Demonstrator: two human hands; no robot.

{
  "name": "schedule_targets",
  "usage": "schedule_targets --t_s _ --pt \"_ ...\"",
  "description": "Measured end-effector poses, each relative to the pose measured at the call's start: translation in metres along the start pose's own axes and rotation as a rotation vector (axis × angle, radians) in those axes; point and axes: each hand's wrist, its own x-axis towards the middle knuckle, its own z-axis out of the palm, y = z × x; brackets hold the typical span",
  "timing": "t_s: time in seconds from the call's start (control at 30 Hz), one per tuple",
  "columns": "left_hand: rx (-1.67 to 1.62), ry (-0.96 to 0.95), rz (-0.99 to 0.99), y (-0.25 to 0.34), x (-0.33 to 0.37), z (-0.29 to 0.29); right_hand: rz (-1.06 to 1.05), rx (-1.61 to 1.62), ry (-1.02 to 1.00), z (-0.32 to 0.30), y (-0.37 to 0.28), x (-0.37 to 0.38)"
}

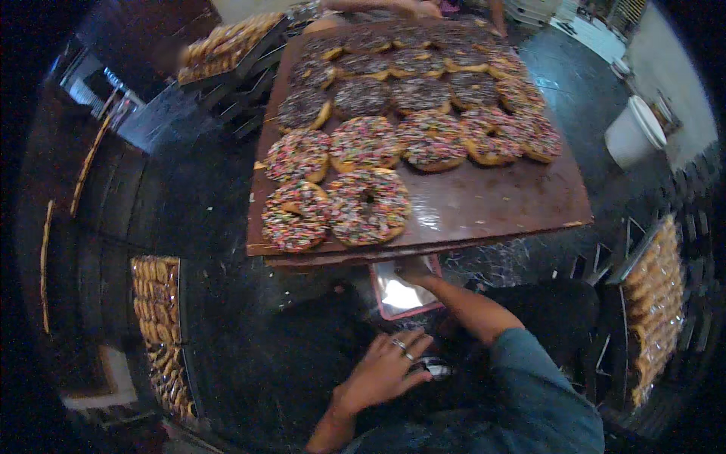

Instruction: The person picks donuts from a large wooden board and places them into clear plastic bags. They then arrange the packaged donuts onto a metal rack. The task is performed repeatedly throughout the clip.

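Note:
My left hand (387,369), wearing a ring, is held low in front of my body with its fingers apart and nothing in it. My right arm reaches forward so that my right hand (414,268) is at the near underside of the brown board (484,204), over a flat, shiny, pink-rimmed thing (404,291). The board's edge hides its fingers. On the board lie rows of doughnuts: sprinkle-covered ones (369,206) at the near left and across the middle, and dark chocolate-topped ones (361,98) farther back.
Racks of packed baked goods stand at the far left (231,45) and right (656,303). A long tray of pastries (157,303) is at the lower left. A white bucket (634,135) stands on the dark floor at right. Another person's arm (386,6) shows beyond the board.

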Motion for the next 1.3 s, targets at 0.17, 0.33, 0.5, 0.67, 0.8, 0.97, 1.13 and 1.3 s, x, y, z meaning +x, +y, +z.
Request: schedule_targets --t_s 0.17,0.33,0.5,0.67,0.8,0.97,1.13,1.3 --pt "0.034 -0.007 -0.178 -0.015 -0.024 0.012 -0.227 -0.096 0.069 0.093 0.021 0.009" --pt "-0.091 0.026 -0.117 -0.019 -0.021 0.019 -0.285 -0.123 -0.037 0.086 0.015 0.018" --pt "-0.017 0.016 -0.106 -0.019 -0.013 0.019 -0.292 -0.164 -0.047 0.072 0.013 0.025" --pt "-0.173 0.018 -0.083 -0.028 -0.004 0.024 -0.427 -0.136 -0.263 0.016 -0.001 0.016" --pt "-0.466 0.025 -0.114 -0.034 0.001 0.034 -0.458 0.182 -0.377 -0.116 -0.056 -0.054" --pt "-1.677 0.293 -0.426 -0.03 0.003 0.046 -0.649 0.346 -0.144 -0.291 -0.127 -0.194" --pt "-2.206 0.218 -0.019 0.001 0.011 -0.03 -0.903 -0.093 -0.008 -0.308 -0.125 -0.257" --pt "-1.376 0.275 0.042 0.027 0.007 -0.039 -0.925 0.285 0.199 -0.3 -0.116 -0.261"
